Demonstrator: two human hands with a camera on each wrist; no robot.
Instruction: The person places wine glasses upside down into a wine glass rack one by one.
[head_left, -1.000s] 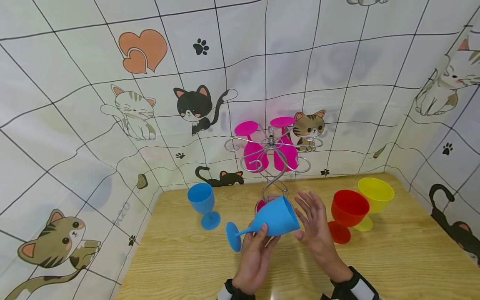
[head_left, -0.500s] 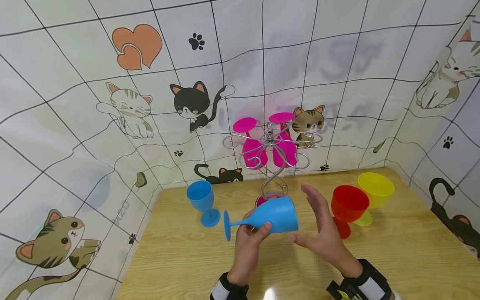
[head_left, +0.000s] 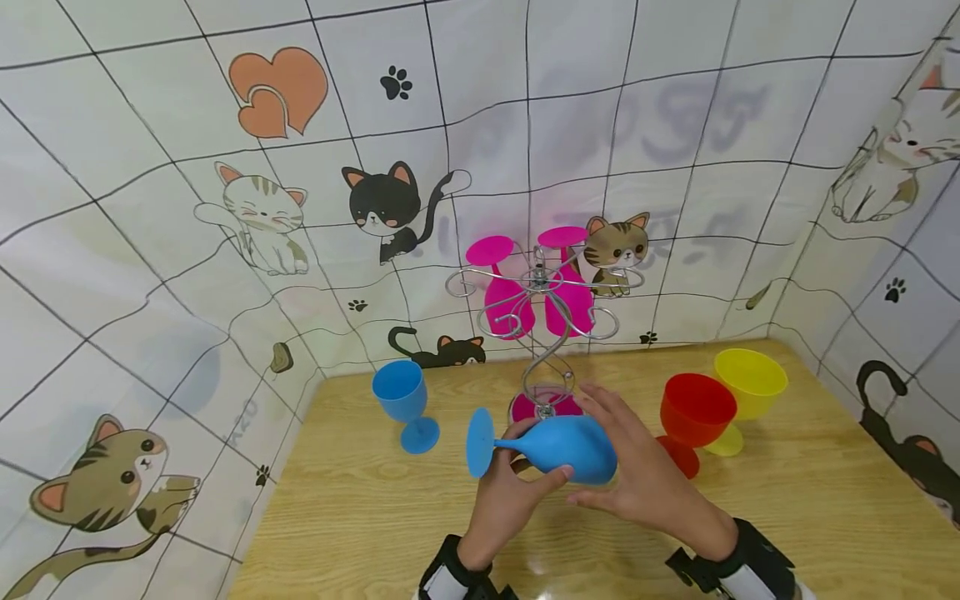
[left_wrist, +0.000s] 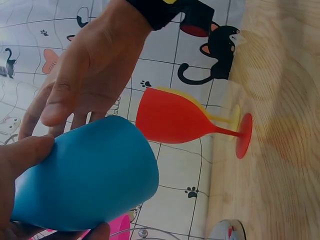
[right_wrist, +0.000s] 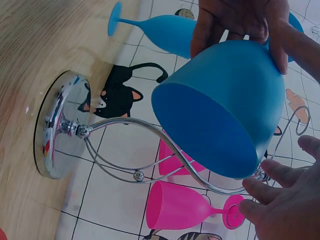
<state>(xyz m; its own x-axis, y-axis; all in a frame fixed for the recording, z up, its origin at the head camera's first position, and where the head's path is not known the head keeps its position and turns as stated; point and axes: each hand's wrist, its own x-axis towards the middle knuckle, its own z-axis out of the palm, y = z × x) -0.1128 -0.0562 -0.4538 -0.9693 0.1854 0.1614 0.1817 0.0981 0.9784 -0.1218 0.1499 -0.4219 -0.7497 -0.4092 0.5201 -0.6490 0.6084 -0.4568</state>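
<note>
Head view puts the work squarely before me, though I sit well away from it. The blue cup [head_left: 570, 448] lies sideways in the air on the near side of the wire rack [head_left: 539, 280], its foot to the left and its mouth to the right. The left hand [head_left: 513, 493] pinches its bowl between thumb and fingers, while the right hand [head_left: 647, 482] hovers at the mouth end with fingers spread; I cannot tell whether they touch the rim. Two cups, the left pink cup [head_left: 510, 310] and the right pink cup [head_left: 573, 308], hang upside down on the far side of the rack, so I count those as done. The blue cup I judge to be midway: off the table [head_left: 360, 525] but not on the rack. Remaining, as I read it, are three standing upright on the table: a second blue cup [head_left: 400, 390] left of the rack, and a red cup [head_left: 697, 410] and a yellow cup [head_left: 752, 382] to the right, the red one nearer.
</note>
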